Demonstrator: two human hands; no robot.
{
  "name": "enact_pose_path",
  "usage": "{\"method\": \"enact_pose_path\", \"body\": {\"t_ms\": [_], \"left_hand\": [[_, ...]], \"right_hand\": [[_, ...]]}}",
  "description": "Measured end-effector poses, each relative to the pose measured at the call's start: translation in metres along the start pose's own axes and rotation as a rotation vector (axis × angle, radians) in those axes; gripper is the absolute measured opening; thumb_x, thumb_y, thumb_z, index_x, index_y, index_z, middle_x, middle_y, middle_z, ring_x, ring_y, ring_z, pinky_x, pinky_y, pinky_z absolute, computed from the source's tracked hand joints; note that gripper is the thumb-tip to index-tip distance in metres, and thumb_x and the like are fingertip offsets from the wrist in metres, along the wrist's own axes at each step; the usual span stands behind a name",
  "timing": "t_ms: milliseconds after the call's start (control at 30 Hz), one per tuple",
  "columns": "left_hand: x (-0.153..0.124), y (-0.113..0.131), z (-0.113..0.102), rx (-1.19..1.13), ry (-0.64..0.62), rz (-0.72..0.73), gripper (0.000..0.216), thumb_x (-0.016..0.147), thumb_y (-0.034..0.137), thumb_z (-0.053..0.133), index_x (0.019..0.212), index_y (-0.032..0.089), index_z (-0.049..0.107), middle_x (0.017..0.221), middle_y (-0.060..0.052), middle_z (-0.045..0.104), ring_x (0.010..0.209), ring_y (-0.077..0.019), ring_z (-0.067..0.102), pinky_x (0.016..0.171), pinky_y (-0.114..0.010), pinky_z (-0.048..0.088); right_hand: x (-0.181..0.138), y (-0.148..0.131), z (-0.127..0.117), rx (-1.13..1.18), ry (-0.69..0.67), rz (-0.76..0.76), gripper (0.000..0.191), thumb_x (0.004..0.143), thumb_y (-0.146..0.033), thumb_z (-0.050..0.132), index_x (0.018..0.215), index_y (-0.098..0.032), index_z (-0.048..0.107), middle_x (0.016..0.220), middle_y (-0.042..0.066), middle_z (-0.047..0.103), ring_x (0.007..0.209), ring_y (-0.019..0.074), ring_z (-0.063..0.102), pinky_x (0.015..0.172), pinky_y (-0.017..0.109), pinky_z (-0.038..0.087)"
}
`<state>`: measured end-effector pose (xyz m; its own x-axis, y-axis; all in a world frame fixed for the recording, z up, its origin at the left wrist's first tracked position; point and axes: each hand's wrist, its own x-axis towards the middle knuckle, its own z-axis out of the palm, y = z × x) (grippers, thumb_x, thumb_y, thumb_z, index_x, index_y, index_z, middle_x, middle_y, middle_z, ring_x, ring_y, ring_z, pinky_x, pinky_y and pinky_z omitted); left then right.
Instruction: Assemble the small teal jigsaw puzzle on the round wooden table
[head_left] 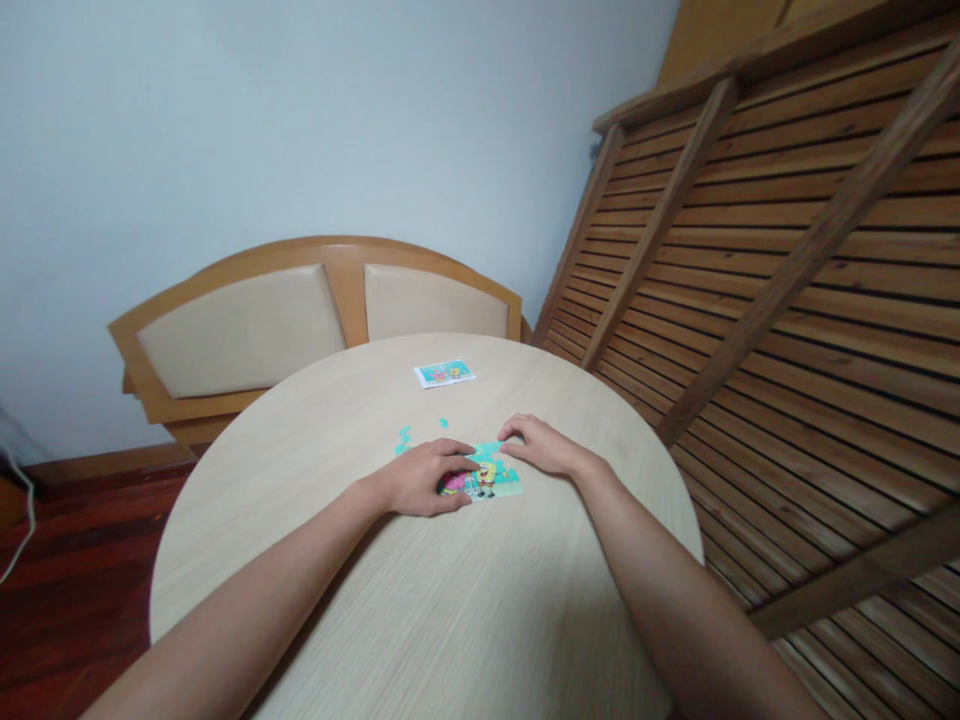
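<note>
Spreading fingers of L hand [431, 478] over L part of jigsaw [490, 478], gripping nothing, prob. to prevent sliding on rd. table [450, 620]. Bending R hand [536, 445] fingers at jigsaw's upper R edge, thumb nr. index; can't tell if pinching a pc. Working w/ jigsaw centrally, prob. for 2-handed reach. Having loose pcs [403, 438] just past L hand, prob. for quick pickup; having pic. card [445, 374] farther back, face up, perhaps for viewing w/o crowding.

pale blue wall [300, 120], cream-panelled headboard [345, 290] (arched), slatted wood [787, 250], reddish floor [82, 560]
</note>
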<state>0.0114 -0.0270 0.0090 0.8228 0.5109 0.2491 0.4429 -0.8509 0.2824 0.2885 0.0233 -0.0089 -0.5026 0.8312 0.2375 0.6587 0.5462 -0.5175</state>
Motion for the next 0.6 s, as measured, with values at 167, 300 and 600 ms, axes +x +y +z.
{"method": "enact_pose_path", "body": {"t_ms": [167, 300, 600], "left_hand": [[0.001, 0.001, -0.001, 0.018, -0.012, -0.004, 0.047, 0.088, 0.042, 0.063, 0.129, 0.019, 0.063, 0.136, -0.014, 0.056, 0.124, -0.0283, 0.056, 0.109, -0.04, 0.043], [0.001, 0.003, -0.002, 0.013, -0.012, -0.004, 0.046, 0.087, 0.041, 0.064, 0.129, 0.02, 0.063, 0.136, -0.013, 0.057, 0.123, -0.0287, 0.057, 0.109, -0.041, 0.043], [0.001, 0.004, -0.002, -0.004, -0.001, -0.007, 0.046, 0.086, 0.04, 0.064, 0.127, 0.02, 0.064, 0.135, -0.014, 0.058, 0.123, -0.0295, 0.057, 0.108, -0.042, 0.044]], "right_hand": [[0.0, -0.002, -0.002, -0.006, -0.016, -0.021, 0.014, 0.085, -0.029, 0.068, 0.094, -0.02, 0.073, 0.1, 0.006, 0.069, 0.097, 0.0198, 0.062, 0.092, 0.033, 0.044], [-0.001, -0.006, -0.005, -0.014, -0.004, -0.034, 0.013, 0.084, -0.028, 0.069, 0.092, -0.02, 0.074, 0.096, 0.006, 0.07, 0.092, 0.0193, 0.062, 0.09, 0.032, 0.045], [-0.002, -0.015, -0.008, -0.015, 0.005, -0.018, 0.01, 0.08, -0.025, 0.07, 0.086, -0.018, 0.074, 0.089, 0.005, 0.07, 0.082, 0.0181, 0.063, 0.078, 0.028, 0.047]]}}
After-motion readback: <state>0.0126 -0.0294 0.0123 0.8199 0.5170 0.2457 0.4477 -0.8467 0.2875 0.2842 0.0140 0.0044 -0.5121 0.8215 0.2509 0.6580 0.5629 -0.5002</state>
